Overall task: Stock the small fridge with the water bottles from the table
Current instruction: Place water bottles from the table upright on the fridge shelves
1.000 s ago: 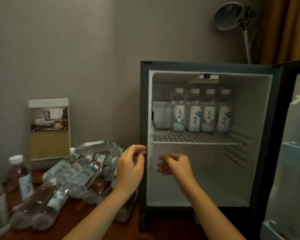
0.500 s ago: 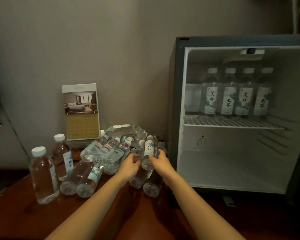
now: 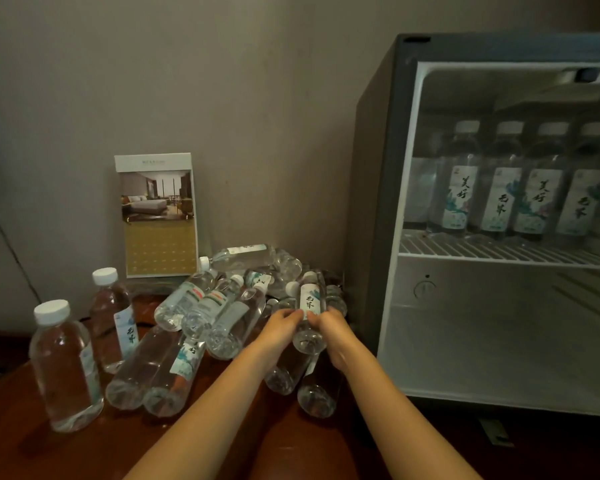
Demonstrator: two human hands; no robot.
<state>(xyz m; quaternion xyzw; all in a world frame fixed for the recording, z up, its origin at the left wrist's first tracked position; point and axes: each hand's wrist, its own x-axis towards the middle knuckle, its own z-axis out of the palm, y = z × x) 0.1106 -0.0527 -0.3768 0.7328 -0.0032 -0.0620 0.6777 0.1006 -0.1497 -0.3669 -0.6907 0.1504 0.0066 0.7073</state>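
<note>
Hotel room: minibar fridge (image 3: 378,202), room brochure (image 3: 157,216).

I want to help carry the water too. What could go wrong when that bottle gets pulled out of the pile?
1. The bottle held by the left hand and right hand lies on top of the pile. Lifting it may set others rolling.
2. Loose bottles could roll off the table.
3. The two standing bottles beside the pile might get knocked over.
</note>
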